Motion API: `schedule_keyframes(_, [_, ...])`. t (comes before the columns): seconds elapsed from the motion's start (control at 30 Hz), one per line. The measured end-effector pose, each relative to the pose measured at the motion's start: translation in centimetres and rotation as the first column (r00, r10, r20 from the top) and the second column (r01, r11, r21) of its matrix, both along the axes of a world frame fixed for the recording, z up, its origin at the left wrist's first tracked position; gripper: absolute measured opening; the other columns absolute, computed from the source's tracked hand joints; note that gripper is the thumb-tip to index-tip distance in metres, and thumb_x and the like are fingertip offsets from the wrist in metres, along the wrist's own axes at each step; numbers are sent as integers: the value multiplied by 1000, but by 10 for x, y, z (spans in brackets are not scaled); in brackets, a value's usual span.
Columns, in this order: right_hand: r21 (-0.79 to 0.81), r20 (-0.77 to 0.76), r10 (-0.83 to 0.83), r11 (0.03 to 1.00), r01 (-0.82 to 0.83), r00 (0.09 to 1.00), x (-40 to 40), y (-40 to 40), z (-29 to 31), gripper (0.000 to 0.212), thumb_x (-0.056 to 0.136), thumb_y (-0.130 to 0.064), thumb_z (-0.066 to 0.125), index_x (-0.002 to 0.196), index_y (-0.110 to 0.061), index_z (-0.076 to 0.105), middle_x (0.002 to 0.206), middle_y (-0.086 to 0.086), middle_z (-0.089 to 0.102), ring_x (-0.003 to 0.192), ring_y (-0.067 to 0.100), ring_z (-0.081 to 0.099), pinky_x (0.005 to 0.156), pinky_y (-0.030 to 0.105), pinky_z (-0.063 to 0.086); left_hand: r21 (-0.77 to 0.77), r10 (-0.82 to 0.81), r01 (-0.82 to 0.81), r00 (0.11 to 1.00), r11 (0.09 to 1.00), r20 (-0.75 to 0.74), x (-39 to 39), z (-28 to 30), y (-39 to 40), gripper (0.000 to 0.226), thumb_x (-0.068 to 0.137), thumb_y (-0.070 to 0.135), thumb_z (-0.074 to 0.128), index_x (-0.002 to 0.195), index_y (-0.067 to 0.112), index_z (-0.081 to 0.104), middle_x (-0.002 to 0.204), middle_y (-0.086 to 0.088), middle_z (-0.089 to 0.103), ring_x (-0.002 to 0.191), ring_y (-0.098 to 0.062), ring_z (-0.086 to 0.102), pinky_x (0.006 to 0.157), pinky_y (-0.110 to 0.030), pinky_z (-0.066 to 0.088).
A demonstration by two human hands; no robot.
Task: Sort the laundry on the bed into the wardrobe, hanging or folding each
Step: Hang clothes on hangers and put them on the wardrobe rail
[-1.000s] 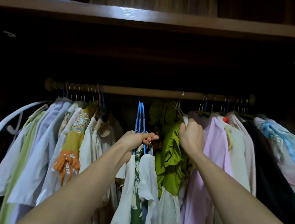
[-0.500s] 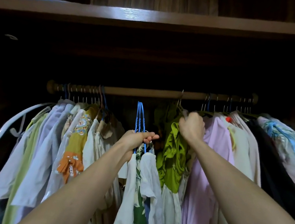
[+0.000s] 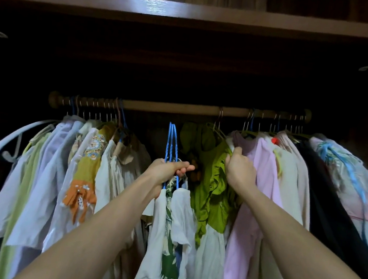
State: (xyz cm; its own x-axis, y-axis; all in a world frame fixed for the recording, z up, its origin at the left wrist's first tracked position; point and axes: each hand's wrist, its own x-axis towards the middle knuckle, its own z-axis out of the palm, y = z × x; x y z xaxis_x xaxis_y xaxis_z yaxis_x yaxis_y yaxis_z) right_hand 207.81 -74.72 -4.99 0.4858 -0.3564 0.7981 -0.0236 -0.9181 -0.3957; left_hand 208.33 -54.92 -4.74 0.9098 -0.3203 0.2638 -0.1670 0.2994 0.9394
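My left hand (image 3: 167, 169) grips the necks of several blue hangers (image 3: 172, 141), whose hooks stand just below the wooden rail (image 3: 170, 109). From those hangers hang white shirts (image 3: 159, 229) and a green leaf-print garment (image 3: 168, 272). My right hand (image 3: 239, 169) grips the shoulder of a lilac shirt (image 3: 247, 216) hanging on the rail, right beside a green ruffled top (image 3: 214, 189). The bed and its laundry are out of view.
Packed clothes hang at both ends of the rail, with a bare stretch of rail between them. An empty white hanger (image 3: 16, 135) juts out at far left. A dark garment (image 3: 331, 215) hangs at right. A wooden shelf (image 3: 194, 12) runs overhead.
My right hand has slid to the right, off the green top and onto the lilac shirt's shoulder. The left hand with the blue hangers has stayed put.
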Motion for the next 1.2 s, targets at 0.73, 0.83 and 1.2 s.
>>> schedule_keyframes(0.73, [330, -336, 298, 926, -184, 894, -125, 115, -102, 48, 89, -55, 47, 118, -16, 47, 113, 1, 56, 107, 25, 55, 79, 35, 43, -38, -27, 23, 994, 999, -103, -17, -24, -39, 11, 100, 4, 47, 95, 0, 56, 53, -1, 67, 40, -3, 58, 45, -13, 49])
schedule_keyframes(0.83, [464, -291, 464, 833, -300, 837, -118, 116, -96, 27, 90, -46, 48, 87, -19, 54, 86, 0, 59, 87, 24, 58, 69, 33, 42, -7, -15, 15, 996, 1000, -85, -16, -23, -40, 9, 99, 3, 48, 96, -1, 55, 52, 1, 66, 41, -2, 59, 46, -12, 48])
schedule_keyframes(1.2, [367, 62, 370, 855, -366, 927, -89, 129, -104, 18, 94, -34, 50, 94, -17, 57, 77, 0, 59, 66, 16, 56, 48, 25, 39, 276, 317, -381, 915, 883, 250, -8, -8, -6, 24, 78, 23, 79, 73, 1, 71, 67, -6, 70, 61, -15, 61, 66, -23, 51])
